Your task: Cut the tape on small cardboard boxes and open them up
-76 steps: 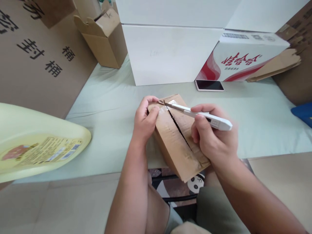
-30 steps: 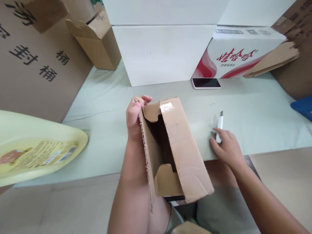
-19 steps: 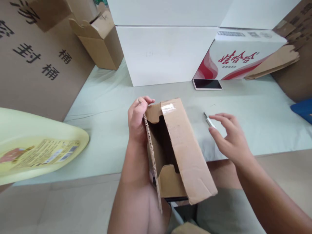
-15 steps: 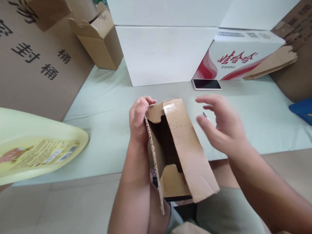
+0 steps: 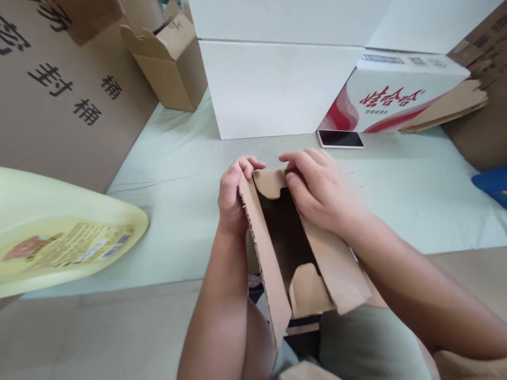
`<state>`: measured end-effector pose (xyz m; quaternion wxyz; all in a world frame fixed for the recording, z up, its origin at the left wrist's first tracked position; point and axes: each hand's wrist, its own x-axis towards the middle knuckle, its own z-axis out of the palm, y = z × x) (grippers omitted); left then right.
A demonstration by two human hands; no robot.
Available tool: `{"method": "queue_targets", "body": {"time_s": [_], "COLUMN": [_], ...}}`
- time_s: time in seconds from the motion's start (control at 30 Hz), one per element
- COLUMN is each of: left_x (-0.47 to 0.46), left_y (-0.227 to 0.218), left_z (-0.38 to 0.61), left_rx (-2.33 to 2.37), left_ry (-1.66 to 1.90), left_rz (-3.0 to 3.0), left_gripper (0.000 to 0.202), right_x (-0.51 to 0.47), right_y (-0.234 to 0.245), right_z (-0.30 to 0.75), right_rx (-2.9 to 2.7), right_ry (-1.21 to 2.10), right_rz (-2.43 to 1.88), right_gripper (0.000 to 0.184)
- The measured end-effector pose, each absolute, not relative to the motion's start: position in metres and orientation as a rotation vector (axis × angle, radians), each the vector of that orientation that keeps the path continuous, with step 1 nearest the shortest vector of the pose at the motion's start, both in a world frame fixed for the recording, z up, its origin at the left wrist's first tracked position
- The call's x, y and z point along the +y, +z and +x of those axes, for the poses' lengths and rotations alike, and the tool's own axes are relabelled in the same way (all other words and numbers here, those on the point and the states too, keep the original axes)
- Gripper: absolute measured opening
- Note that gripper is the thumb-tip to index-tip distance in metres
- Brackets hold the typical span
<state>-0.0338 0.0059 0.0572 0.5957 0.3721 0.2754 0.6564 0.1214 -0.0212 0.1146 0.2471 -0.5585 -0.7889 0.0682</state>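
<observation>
A small brown cardboard box lies open at the near edge of the pale green table, its top flaps apart and its inside dark. My left hand grips the box's left flap at the far end, fingers curled over its edge. My right hand rests on the right flap, fingers pressed on its far end near the small inner flap. The white cutter is hidden from view.
A phone lies face up behind the box. A big white box and a red-and-white carton stand at the back. Brown cartons fill the left. A yellow jug lies at the near left; a blue item at the right.
My right hand cut the tape, laid the cutter down on the table, then came back onto the box's right flap. The flaps stand open and the left hand has kept its hold.
</observation>
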Motion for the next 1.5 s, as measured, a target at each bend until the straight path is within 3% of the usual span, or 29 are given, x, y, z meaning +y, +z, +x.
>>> {"method": "queue_targets", "body": {"time_s": [0.2,0.83,1.07,1.5], "left_x": [0.006,0.007,0.009,0.008], "left_y": [0.059,0.060,0.054,0.059], "left_z": [-0.030,-0.021,-0.021,-0.018], "left_rx": [0.634,0.623,0.615,0.611], "left_ry": [1.446,1.455,1.480,1.452], "left_rz": [0.870,0.804,0.828,0.816], "left_gripper": [0.038,0.040,0.044,0.043], "right_x": [-0.018,-0.010,-0.008,-0.012], "right_y": [0.099,0.105,0.102,0.108], "right_z": [0.142,0.135,0.134,0.131], "right_rx": [-2.070,-2.055,-2.076,-2.043], "right_ry": [0.297,0.543,0.454,0.459], "right_rz": [-1.543,-1.733,-1.771,-1.891], "right_gripper": [0.028,0.031,0.023,0.026]}}
